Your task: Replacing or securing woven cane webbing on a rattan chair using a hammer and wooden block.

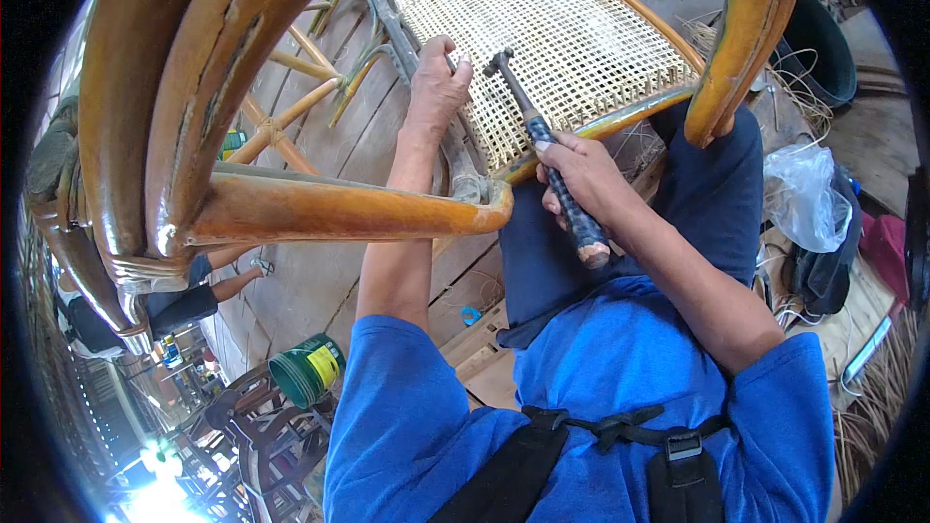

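In my right hand (581,174) is a hammer (523,102) with a small dark head and a black taped handle. Its head hangs over the woven cane panel (542,10) of a rattan chair frame. My left hand (439,87) is closed in a pinch at the left edge of that panel. A short thin metal piece shows between thumb and forefinger; its kind I cannot make out. Just below the left hand runs the dark side rail (399,44) of the frame. A thick varnished rattan pole (349,208) crosses in front of my left forearm.
Bent rattan arms rise close at the left and upper right (741,29). A dark bucket (819,44) and a clear plastic bag (804,194) lie to the right. A green bucket (308,368) stands lower left. Another person's leg (237,283) shows at the left.
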`<state>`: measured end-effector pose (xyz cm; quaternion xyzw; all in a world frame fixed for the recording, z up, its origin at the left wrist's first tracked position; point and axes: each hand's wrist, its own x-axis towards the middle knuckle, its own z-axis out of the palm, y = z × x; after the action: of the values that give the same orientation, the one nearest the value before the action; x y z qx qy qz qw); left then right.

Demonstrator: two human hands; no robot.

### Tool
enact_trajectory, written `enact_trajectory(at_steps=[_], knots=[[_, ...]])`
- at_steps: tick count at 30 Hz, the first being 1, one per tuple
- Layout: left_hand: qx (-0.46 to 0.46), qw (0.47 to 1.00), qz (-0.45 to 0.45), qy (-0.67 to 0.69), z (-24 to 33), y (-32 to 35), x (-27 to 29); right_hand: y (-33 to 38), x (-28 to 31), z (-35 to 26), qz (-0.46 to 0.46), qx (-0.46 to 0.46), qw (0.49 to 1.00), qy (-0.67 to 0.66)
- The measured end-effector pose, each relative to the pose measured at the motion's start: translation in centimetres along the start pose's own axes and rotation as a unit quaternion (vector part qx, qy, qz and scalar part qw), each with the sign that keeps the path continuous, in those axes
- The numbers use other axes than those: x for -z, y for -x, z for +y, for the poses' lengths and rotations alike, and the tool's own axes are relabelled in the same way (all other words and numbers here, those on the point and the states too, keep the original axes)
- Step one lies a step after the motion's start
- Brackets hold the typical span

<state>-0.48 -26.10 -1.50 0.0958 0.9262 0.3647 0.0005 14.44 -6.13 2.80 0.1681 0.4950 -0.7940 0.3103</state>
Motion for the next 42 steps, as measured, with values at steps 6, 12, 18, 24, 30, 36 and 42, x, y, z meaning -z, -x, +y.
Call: enact_trajectory(at_steps=[6,12,18,24,30,36,42], knots=[[-0.019,0.999,0.032,0.004,0.3,1.0,0.5,0.5,0.3,-0.2,-0.003,0.027,1.000,0.009],[0.011,0.998,0.038,0.045,2.4,1.8,0.4,1.0,0.2,-0.3,0.006,0.022,1.000,0.011],[-0.072,0.994,0.059,-0.051,-0.7,1.4,-0.1,1.2,-0.3,0.3,0.003,0.006,1.000,0.003],[0.017,0.998,0.048,0.035,1.4,0.8,1.1,0.8,0.6,-0.2,0.025,-0.001,0.999,0.038],[-0.050,0.997,0.065,0.001,-0.8,-0.2,0.4,0.3,1.2,-0.9,0.018,0.015,0.998,0.054],[0.025,0.995,0.039,0.093,1.3,0.2,0.2,0.4,1.4,-0.1,0.019,0.005,0.999,0.039],[-0.007,1.000,0.021,0.020,0.0,-0.9,-0.6,-0.5,0.4,0.0,0.023,0.011,0.999,-0.025]])
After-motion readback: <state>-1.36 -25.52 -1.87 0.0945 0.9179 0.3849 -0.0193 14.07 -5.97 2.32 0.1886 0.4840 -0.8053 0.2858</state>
